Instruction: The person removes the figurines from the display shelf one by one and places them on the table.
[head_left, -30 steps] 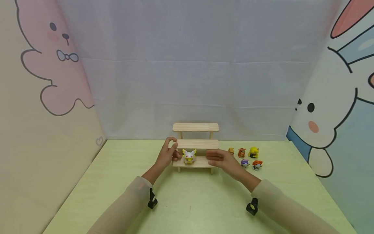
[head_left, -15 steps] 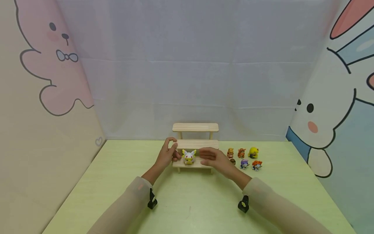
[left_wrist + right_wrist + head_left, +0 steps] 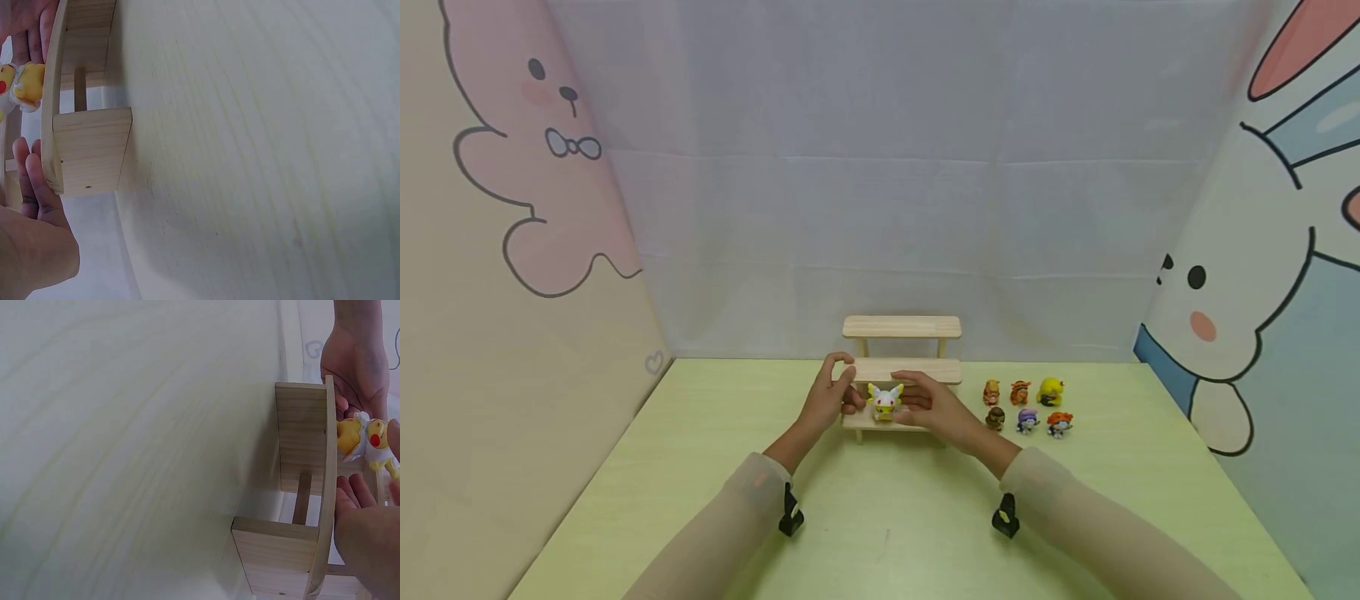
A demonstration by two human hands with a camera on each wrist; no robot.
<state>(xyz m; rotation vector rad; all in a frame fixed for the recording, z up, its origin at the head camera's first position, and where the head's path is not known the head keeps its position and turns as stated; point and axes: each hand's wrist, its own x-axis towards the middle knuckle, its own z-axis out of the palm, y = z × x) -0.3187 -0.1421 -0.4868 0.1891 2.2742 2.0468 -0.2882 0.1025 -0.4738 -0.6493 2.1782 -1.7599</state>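
A small yellow-and-white figurine point(image 3: 884, 402) with tall ears and red cheeks sits left of centre on the lowest tier of a three-tier wooden stand point(image 3: 901, 326). My left hand point(image 3: 829, 397) is at the left end of that tier, thumb and fingers loosely bent, with a gap to the figurine. From the right, my right hand point(image 3: 944, 410) reaches over the lowest tier, its fingertips close beside the figurine and its fingers bent around open space. In the right wrist view the figurine point(image 3: 352, 439) stands between both hands, and a gap shows below it to the right fingers point(image 3: 356, 489).
Several small figurines stand in two rows on the table right of the stand, among them a yellow one point(image 3: 1051, 391), an orange-topped one point(image 3: 1060, 423) and a brown one point(image 3: 995, 417). A pale curtain point(image 3: 895, 208) hangs behind, with printed panels at both sides.
My right hand has moved left along the lowest tier toward the figurine, uncovering the brown figurine on the table. My left hand and the figurine stay in place.
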